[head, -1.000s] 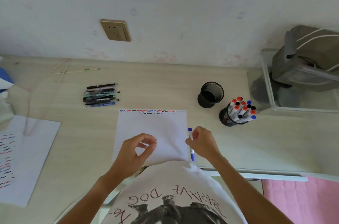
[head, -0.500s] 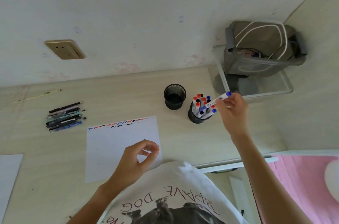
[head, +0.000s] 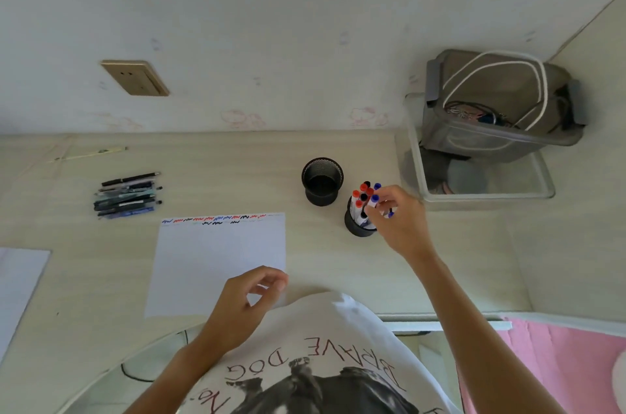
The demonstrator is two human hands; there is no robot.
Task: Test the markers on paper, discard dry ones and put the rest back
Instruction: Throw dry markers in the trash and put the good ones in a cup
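A white sheet of paper [head: 216, 261] lies on the desk, with red, blue and black scribbles along its far edge. To its right a black mesh cup [head: 355, 227] holds several markers with red, black and blue caps. My right hand [head: 401, 220] is at this cup, its fingers pinching a blue-capped marker [head: 374, 200] that stands among the others. My left hand [head: 244, 305] hovers over the paper's near right corner, fingers loosely curled and holding nothing. A second black mesh cup [head: 321, 183] stands empty just behind and to the left.
A pile of dark pens [head: 127, 196] lies at the left of the desk, a thin stick [head: 91, 152] behind it. Another sheet [head: 17, 278] lies at the far left edge. A clear bin [head: 481, 193] with a grey bag [head: 501, 91] on it fills the right corner.
My right hand lifted the blue marker from beside the paper, carried it right and lowered it into the full cup. My left hand stayed over the paper.
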